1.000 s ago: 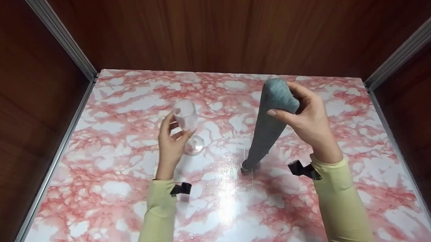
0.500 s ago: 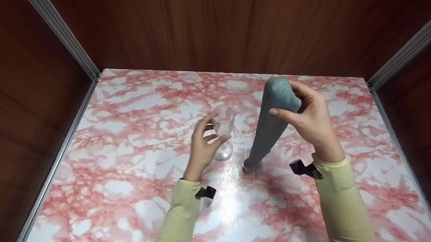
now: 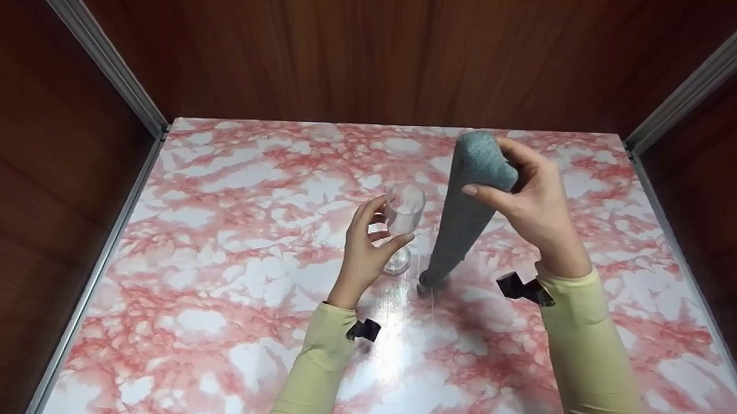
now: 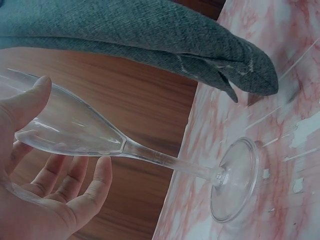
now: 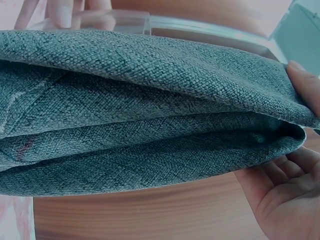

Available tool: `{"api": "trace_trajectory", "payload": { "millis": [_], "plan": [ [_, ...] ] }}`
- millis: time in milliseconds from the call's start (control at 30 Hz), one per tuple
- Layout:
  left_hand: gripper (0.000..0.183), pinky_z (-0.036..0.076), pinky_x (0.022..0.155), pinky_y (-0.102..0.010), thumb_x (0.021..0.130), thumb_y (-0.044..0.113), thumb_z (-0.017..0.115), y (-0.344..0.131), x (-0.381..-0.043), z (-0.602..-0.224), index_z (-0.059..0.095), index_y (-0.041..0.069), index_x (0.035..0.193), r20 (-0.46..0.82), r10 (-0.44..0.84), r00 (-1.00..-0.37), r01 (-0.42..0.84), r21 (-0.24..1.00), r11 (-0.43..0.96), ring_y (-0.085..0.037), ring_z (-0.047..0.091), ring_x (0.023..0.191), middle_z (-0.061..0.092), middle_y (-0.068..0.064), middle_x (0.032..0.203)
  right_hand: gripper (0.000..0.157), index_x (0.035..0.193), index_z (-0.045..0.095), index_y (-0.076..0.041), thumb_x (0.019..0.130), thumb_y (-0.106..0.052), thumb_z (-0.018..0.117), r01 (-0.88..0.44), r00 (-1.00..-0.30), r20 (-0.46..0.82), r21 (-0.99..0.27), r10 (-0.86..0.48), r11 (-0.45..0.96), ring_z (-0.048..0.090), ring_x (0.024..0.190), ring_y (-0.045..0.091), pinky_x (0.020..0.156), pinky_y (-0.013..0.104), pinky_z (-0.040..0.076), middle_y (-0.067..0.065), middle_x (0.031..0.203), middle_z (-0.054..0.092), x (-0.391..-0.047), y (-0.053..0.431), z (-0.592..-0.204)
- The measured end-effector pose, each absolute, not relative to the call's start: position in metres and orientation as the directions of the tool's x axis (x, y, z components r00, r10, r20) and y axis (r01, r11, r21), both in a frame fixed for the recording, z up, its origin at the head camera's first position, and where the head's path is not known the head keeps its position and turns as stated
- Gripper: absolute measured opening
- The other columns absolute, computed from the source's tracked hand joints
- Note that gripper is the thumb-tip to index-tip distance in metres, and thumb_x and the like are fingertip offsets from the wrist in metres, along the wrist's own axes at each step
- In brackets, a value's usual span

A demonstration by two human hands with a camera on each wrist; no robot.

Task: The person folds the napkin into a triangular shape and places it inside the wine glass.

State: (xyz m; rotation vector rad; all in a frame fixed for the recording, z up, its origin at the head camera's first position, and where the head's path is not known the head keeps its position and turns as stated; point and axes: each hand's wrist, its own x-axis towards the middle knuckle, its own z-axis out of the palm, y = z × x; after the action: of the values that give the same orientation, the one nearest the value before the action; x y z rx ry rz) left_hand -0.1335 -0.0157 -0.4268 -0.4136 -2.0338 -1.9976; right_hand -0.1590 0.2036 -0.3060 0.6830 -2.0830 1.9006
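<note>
My left hand (image 3: 370, 247) holds a clear stemmed glass (image 4: 85, 125) by its bowl, thumb on one side and fingers on the other. The glass stands upright, its round foot (image 4: 235, 180) close over the table. At the right, my right hand (image 3: 533, 205) pinches the top of a long folded grey-green cloth napkin (image 3: 464, 220) between thumb and fingers. The napkin hangs down at a slant, its narrow lower end right at the tabletop. In the right wrist view its layered folds fill the middle, and the glass shows partly behind it.
The table (image 3: 207, 337) has a glossy red and white marbled top. Dark wood panels (image 3: 350, 50) stand behind it and at both sides, with metal strips (image 3: 95, 49) along the corners. Each sleeve carries a small black wrist camera (image 3: 366, 330).
My left hand has moved to the right with the glass, bringing it close beside the napkin. The right hand keeps its grip on the napkin, nearly still.
</note>
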Motion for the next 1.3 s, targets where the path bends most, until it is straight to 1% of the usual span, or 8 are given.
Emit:
{"api": "trace_trajectory", "payload": {
  "millis": [100,333,600,767,933,1067,1200,1300],
  "plan": [
    [0.062,0.05,0.08,-0.054,0.078,0.003,0.079,-0.014,-0.134,-0.429,0.05,0.001,0.133,0.38,0.021,-0.925,0.38,0.925,0.024,-0.03,0.051,0.101,0.051,-0.014,0.113,0.052,0.116,0.064,0.004,0.068,0.015,0.078,-0.488,-0.861,0.473,-0.871,-0.185,0.046,0.063,0.086,0.021,0.074,0.026,0.052,0.019,0.102,0.065,-0.159,0.204,-0.306],
    [0.064,0.051,0.081,-0.045,0.079,0.004,0.078,-0.013,-0.132,-0.431,0.048,0.0,0.135,0.362,0.035,-0.932,0.363,0.93,0.061,-0.033,0.052,0.103,0.05,-0.016,0.117,0.053,0.119,0.063,0.004,0.069,0.012,0.079,-0.483,-0.861,0.466,-0.875,-0.201,0.04,0.062,0.087,0.021,0.074,0.025,0.052,0.017,0.104,0.065,-0.159,0.206,-0.305],
    [0.063,0.047,0.084,-0.055,0.078,0.002,0.079,-0.012,-0.132,-0.432,0.048,-0.002,0.132,0.367,0.023,-0.93,0.368,0.928,0.056,-0.035,0.051,0.101,0.05,-0.018,0.115,0.057,0.121,0.062,0.004,0.067,0.012,0.08,-0.473,-0.866,0.459,-0.881,-0.2,0.025,0.062,0.09,0.022,0.075,0.024,0.052,0.017,0.105,0.064,-0.16,0.208,-0.305],
    [0.066,0.046,0.087,-0.05,0.077,0.006,0.08,-0.018,-0.121,-0.422,0.046,-0.003,0.134,0.37,0.008,-0.929,0.368,0.922,0.117,-0.037,0.051,0.102,0.05,-0.019,0.115,0.057,0.12,0.062,0.003,0.067,0.013,0.08,-0.504,-0.85,0.485,-0.862,-0.207,0.054,0.062,0.091,0.023,0.076,0.025,0.052,0.018,0.105,0.064,-0.159,0.208,-0.305],
    [0.036,0.048,0.076,-0.045,0.083,0.001,0.071,-0.027,-0.09,-0.388,0.055,-0.007,0.114,0.452,-0.062,-0.89,0.438,0.885,0.159,-0.035,0.054,0.088,0.056,-0.016,0.1,0.056,0.12,0.063,0.002,0.067,0.013,0.079,-0.534,-0.837,0.503,-0.838,-0.217,0.114,0.061,0.091,0.023,0.076,0.026,0.052,0.017,0.107,0.064,-0.159,0.212,-0.305],
    [0.013,0.052,0.07,-0.039,0.088,-0.001,0.064,-0.023,-0.071,-0.36,0.061,-0.006,0.098,0.466,0.091,-0.88,0.472,0.88,0.056,-0.027,0.059,0.077,0.063,-0.014,0.087,0.057,0.12,0.063,0.003,0.066,0.015,0.079,-0.555,-0.826,0.521,-0.818,-0.212,0.152,0.061,0.089,0.022,0.076,0.025,0.052,0.016,0.106,0.065,-0.159,0.216,-0.305],
    [0.015,0.054,0.076,-0.039,0.092,0.002,0.061,-0.013,-0.072,-0.349,0.062,-0.007,0.104,0.393,0.292,-0.872,0.377,0.919,-0.111,-0.026,0.064,0.084,0.065,-0.02,0.095,0.059,0.12,0.061,0.006,0.065,0.017,0.078,-0.587,-0.806,0.546,-0.786,-0.228,0.194,0.061,0.086,0.02,0.074,0.023,0.051,0.015,0.103,0.065,-0.156,0.216,-0.303],
    [0.023,0.054,0.08,-0.04,0.095,0.005,0.056,-0.005,-0.083,-0.348,0.059,-0.009,0.113,0.321,0.37,-0.872,0.255,0.942,-0.216,-0.028,0.065,0.09,0.064,-0.023,0.104,0.06,0.12,0.06,0.008,0.065,0.019,0.077,-0.602,-0.795,0.558,-0.775,-0.238,0.193,0.06,0.084,0.019,0.072,0.022,0.05,0.014,0.102,0.065,-0.153,0.214,-0.3]
  ]
}}
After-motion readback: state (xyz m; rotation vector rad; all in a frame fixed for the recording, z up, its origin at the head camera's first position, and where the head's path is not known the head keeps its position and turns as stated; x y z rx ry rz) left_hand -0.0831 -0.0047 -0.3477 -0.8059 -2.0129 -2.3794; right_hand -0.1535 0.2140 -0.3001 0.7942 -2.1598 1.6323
